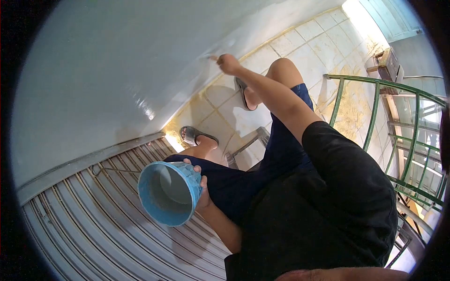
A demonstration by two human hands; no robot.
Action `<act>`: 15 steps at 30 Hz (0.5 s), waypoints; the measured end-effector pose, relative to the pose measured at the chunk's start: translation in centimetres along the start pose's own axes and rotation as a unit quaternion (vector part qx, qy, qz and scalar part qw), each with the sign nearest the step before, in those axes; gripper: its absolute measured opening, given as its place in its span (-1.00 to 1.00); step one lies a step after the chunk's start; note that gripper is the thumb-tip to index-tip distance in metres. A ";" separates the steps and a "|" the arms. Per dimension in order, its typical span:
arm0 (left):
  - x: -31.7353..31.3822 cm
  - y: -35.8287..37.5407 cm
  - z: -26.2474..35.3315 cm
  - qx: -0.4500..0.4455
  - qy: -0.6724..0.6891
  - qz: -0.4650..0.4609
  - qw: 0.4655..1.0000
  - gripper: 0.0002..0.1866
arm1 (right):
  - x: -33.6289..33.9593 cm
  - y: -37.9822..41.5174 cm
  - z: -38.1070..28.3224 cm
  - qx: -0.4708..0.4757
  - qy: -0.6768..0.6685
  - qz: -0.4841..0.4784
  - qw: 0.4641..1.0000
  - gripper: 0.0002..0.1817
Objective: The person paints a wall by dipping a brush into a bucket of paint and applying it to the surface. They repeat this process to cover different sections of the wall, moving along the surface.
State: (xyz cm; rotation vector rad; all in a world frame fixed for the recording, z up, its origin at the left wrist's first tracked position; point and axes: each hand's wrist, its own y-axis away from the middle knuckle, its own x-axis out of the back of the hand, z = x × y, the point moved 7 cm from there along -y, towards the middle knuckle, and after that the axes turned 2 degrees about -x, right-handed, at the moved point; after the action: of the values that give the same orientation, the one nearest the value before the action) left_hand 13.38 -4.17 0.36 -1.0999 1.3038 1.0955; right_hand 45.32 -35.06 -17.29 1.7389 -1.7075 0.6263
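Note:
My left hand point(200, 185) grips the side of a light blue bucket point(148, 196), which tilts its open mouth toward the camera. Pale grey or whitish material lies inside the bucket. Higher up, my right hand point(228, 64) is closed around a small tool point(213, 58), mostly hidden by the fingers. The tool's visible end is at the smooth grey-white wall point(117, 61), where a wet-looking patch shows.
A ribbed metal shutter point(93, 210) fills the lower left. Tiled floor point(304, 56) with yellowish stains runs along the wall. Between the sandalled feet is a low stool point(248, 150). Green metal railings point(377, 107) and a wooden object point(389, 65) stand at right.

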 end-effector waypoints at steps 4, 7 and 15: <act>0.1 -0.1 0.1 -0.002 -0.010 0.004 1.000 -0.15 | 2.9 0.5 9.9 -0.250 -0.064 0.162 0.952 -0.75; 0.0 -0.2 0.2 -0.006 -0.022 0.001 1.000 -0.15 | 5.6 3.4 10.0 -0.380 -0.127 0.223 0.889 -0.75; -1.1 0.3 -0.1 -0.016 -0.012 0.017 1.000 -0.22 | -3.9 1.9 -3.1 -0.090 -0.012 0.089 0.992 -0.72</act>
State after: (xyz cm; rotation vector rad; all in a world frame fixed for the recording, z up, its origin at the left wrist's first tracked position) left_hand 13.09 -4.16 1.48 -1.0884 1.2943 1.1562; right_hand 43.50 -30.08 -17.73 1.4881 -1.8881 0.5123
